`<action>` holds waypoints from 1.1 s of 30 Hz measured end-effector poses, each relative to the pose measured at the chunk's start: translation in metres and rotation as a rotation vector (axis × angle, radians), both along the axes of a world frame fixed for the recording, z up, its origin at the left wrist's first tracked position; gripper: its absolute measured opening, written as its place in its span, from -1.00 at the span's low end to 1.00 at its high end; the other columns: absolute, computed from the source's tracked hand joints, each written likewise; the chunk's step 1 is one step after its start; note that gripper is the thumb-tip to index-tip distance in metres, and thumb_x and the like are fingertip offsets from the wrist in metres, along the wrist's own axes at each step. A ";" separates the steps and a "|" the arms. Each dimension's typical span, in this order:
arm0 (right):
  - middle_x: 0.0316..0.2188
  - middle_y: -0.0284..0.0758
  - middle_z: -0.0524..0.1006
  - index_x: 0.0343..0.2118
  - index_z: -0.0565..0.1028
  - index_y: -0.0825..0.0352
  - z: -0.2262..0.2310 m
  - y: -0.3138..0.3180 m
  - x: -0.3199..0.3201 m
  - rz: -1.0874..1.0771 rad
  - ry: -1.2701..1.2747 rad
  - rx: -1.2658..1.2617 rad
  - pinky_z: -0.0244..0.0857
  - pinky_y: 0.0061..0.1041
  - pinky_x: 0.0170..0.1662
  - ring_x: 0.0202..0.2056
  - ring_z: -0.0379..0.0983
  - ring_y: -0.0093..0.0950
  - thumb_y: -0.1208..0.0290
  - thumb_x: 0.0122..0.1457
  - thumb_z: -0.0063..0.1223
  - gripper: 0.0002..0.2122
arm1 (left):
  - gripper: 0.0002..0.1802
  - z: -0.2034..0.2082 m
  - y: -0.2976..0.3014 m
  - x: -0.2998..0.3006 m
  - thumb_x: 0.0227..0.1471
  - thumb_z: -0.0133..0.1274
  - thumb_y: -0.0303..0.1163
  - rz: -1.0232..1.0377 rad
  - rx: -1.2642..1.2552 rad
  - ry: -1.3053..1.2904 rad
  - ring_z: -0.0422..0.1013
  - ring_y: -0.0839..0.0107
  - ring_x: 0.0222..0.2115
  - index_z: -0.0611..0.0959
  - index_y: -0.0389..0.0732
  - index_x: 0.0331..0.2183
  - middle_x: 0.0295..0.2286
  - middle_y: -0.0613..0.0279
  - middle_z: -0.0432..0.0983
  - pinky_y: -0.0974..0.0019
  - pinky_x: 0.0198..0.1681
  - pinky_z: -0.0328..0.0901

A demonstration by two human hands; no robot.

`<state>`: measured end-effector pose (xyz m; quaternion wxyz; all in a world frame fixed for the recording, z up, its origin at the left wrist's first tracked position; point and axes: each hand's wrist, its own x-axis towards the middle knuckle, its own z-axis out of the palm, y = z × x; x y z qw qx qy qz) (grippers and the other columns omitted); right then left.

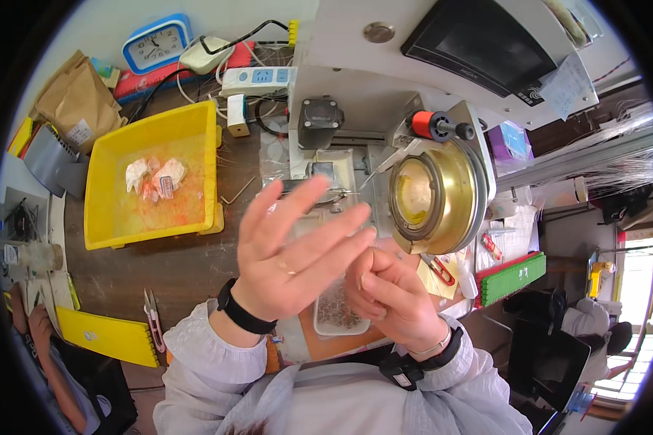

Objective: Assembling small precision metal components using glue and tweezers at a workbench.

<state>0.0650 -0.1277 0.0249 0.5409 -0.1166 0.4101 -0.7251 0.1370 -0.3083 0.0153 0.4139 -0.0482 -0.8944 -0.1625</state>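
My left hand (pixel 283 257) is raised in front of the machine, its fingers stretched out and apart, with nothing visible in it. Just to its right, my right hand (pixel 395 293) has its fingers curled and the thumb pressed to them; whatever they may hold is too small or hidden. Beneath my hands sits a small white tray (pixel 339 328) of fine, clear-looking bits, partly covered by them. Beyond my right hand stands the machine's brass-coloured round drum (pixel 453 196), with a spool of red thread (pixel 429 125) above it.
To the left lies a yellow plastic bin (pixel 152 233) holding crumpled white packets (pixel 156 177). Scissors (pixel 154 319) and a hex key (pixel 238 190) rest on the dark table. A blue clock (pixel 156 43) and a power strip (pixel 257 80) stand behind. Another person's arm (pixel 54 370) shows lower left.
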 end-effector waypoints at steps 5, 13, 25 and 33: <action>-0.47 -0.55 0.34 -0.26 0.36 0.32 0.008 0.013 0.005 0.167 0.108 0.125 0.09 -0.73 -0.40 -0.45 0.23 -0.78 0.44 0.34 -0.05 -0.92 | -0.80 -0.006 -0.003 -0.002 -0.17 0.18 -0.39 -0.090 0.031 0.022 0.45 0.20 0.02 0.75 -0.01 -0.37 -0.27 0.43 0.66 0.01 0.25 0.08; -0.42 -0.37 0.49 -0.09 0.52 0.26 -0.002 0.043 0.004 -0.054 1.331 0.551 0.33 -0.58 -0.38 -0.38 0.48 -0.48 0.63 0.08 0.10 -0.70 | -0.78 -0.010 0.005 -0.001 -0.10 0.13 -0.62 -0.244 0.164 0.021 0.51 0.13 -0.06 0.60 -0.08 -0.36 -0.40 0.32 0.65 -0.10 0.21 0.12; -0.40 -0.40 0.53 -0.19 0.56 0.26 -0.019 0.031 0.000 0.000 1.990 0.319 0.38 -0.45 -0.29 -0.36 0.45 -0.41 0.49 -0.09 0.14 -0.69 | -0.84 -0.011 0.009 -0.004 -0.05 0.15 -0.61 -0.155 0.221 0.152 0.52 0.14 -0.05 0.59 -0.11 -0.41 -0.57 0.26 0.55 -0.06 0.18 0.14; -0.35 -0.32 0.59 -0.17 0.54 0.29 -0.019 0.035 -0.004 -0.371 1.822 0.413 0.40 -0.40 -0.39 -0.41 0.54 -0.35 0.56 -0.02 0.21 -0.71 | -0.82 -0.012 0.007 -0.002 0.00 0.01 -0.68 -0.166 0.186 0.006 0.44 0.00 0.03 0.56 -0.16 -0.39 -0.39 0.13 0.65 -0.14 0.27 0.00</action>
